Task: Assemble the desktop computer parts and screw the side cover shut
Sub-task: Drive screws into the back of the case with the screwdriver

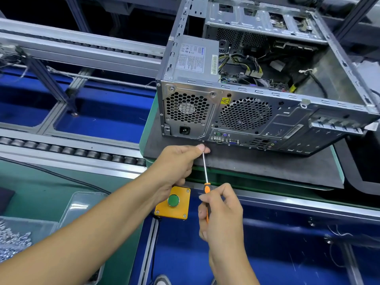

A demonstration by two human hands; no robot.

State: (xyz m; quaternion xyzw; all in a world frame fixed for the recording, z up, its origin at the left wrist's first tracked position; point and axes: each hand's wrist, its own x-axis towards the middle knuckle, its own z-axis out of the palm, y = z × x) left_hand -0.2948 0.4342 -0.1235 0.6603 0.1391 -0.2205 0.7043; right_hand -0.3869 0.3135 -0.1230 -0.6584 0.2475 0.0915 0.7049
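Note:
An open grey desktop case (257, 112) lies on its side on a dark mat (267, 167), its rear panel facing me and no side cover on top. Inside I see the power supply (195, 56), cables and the motherboard. My right hand (222, 212) grips the orange-and-black handle of a screwdriver (206, 177). Its thin shaft points up toward the lower edge of the rear panel. My left hand (176, 165) pinches the tip of the shaft between thumb and fingers, just below the panel. Whether a screw sits on the tip is hidden by the fingers.
A yellow box with a green push button (173, 202) sits below my left hand. A clear tray of silver screws (14, 239) stands at the lower left. Roller conveyor rails (72, 151) run on the left, over blue surfaces.

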